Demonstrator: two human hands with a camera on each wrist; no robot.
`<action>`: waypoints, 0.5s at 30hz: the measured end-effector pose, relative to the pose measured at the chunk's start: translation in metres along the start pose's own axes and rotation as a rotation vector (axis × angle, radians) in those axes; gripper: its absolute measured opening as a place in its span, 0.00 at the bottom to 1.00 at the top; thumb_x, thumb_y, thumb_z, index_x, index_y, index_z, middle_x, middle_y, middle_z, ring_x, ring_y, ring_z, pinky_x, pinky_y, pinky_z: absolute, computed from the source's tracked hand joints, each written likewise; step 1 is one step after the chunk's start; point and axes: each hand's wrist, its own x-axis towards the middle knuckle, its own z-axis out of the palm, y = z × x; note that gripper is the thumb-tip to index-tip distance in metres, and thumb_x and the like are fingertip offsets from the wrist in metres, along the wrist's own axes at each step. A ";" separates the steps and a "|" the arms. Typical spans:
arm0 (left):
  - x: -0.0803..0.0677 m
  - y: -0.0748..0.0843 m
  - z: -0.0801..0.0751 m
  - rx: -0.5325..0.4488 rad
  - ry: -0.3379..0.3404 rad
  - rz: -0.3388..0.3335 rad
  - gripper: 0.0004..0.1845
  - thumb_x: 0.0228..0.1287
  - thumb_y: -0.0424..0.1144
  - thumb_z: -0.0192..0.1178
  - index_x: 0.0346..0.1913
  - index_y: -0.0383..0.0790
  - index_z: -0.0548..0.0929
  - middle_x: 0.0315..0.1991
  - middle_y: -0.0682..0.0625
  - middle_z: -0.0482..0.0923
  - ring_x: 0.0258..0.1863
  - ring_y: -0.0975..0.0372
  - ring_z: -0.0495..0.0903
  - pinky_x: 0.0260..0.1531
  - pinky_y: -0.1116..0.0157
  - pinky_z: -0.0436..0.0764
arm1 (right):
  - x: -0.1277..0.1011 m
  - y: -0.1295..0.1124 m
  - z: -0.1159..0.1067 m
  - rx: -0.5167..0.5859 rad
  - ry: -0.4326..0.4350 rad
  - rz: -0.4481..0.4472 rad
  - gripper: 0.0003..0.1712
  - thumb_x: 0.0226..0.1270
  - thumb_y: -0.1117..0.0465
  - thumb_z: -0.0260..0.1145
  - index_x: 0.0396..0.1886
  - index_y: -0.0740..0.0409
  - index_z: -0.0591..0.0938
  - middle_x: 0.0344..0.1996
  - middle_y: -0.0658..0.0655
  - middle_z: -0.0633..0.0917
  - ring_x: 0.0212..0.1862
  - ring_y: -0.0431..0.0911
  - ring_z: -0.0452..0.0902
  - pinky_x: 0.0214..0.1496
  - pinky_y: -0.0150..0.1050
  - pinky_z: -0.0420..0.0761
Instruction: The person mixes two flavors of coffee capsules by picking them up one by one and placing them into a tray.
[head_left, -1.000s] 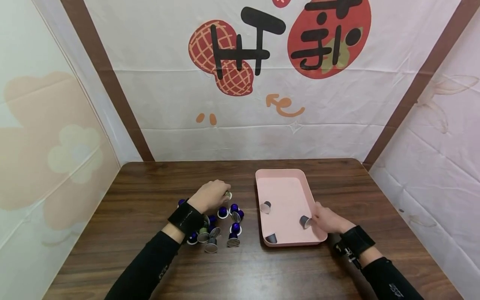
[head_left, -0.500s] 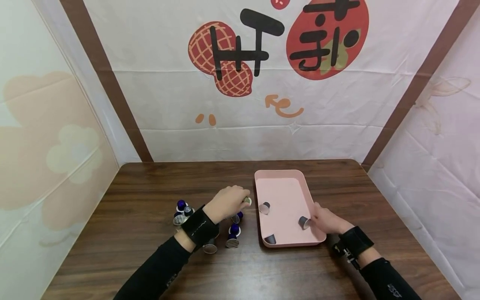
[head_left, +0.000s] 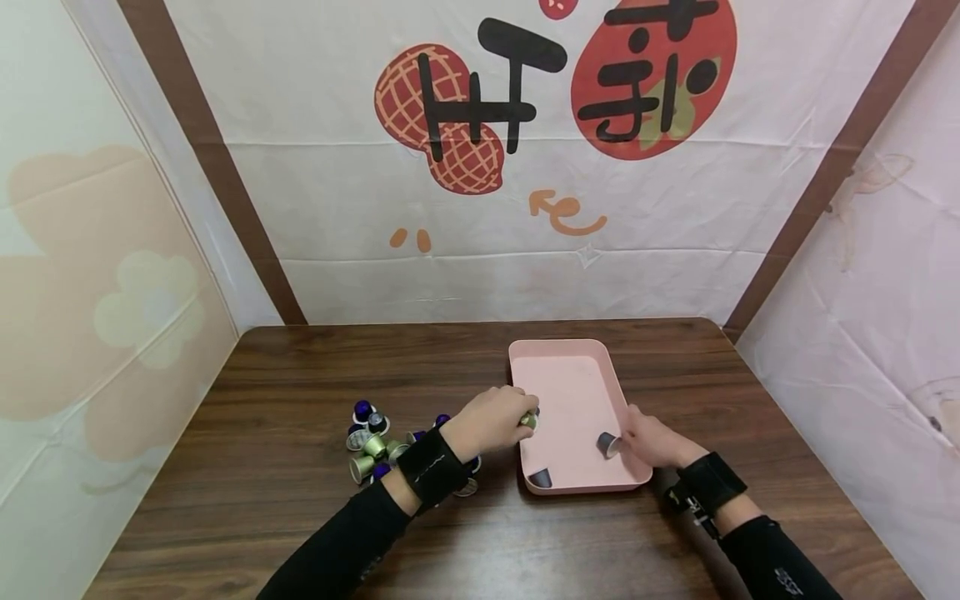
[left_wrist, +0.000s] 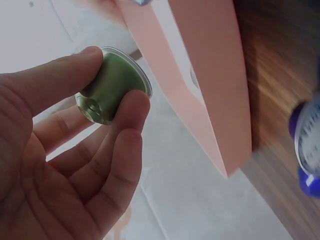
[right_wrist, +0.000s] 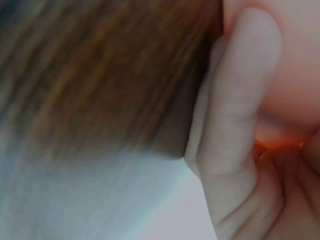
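Between thumb and fingertips, my left hand [head_left: 491, 421] pinches a green coffee capsule [left_wrist: 120, 82] by its sides, its silver rim facing up and away in the left wrist view. The hand is over the left edge of a pink tray [head_left: 566, 367]. My right hand [head_left: 652, 435] grips the tray's right wall, seen close up and blurred in the right wrist view. Inside the tray lie a grey capsule [head_left: 606, 445] near the right fingers and a dark one [head_left: 541, 478] at the near left corner. The left hand mostly hides another.
Left of the tray, several loose capsules lie clustered on the wooden table [head_left: 225, 500], among them a blue one [head_left: 363, 410] and a green one [head_left: 362, 467]. My left forearm covers part of the cluster. Fabric walls [head_left: 487, 283] stand behind and beside the table.
My left hand has carried the green capsule rightward from the cluster to the tray's left edge, uncovering capsules at the cluster's left. The right hand stays on the tray.
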 end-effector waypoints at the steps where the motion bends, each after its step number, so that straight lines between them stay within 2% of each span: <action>1: 0.002 0.002 0.001 0.003 -0.009 0.001 0.06 0.61 0.40 0.64 0.33 0.44 0.77 0.25 0.57 0.67 0.23 0.67 0.66 0.20 0.72 0.66 | 0.000 0.000 0.000 0.007 -0.004 0.007 0.22 0.70 0.68 0.51 0.57 0.77 0.60 0.31 0.59 0.73 0.32 0.47 0.71 0.32 0.41 0.71; 8: 0.011 0.015 0.012 0.031 -0.039 0.034 0.07 0.58 0.41 0.66 0.31 0.45 0.78 0.25 0.58 0.68 0.25 0.68 0.68 0.23 0.73 0.68 | 0.001 0.002 0.000 0.013 -0.009 0.027 0.19 0.70 0.67 0.52 0.55 0.74 0.62 0.28 0.57 0.72 0.31 0.46 0.71 0.31 0.40 0.70; 15: 0.020 0.018 0.022 0.071 -0.068 0.037 0.08 0.57 0.41 0.68 0.29 0.46 0.77 0.24 0.58 0.68 0.25 0.68 0.68 0.23 0.72 0.67 | 0.002 0.003 0.000 -0.007 0.022 -0.027 0.10 0.69 0.68 0.52 0.45 0.70 0.64 0.22 0.54 0.68 0.24 0.45 0.68 0.26 0.38 0.68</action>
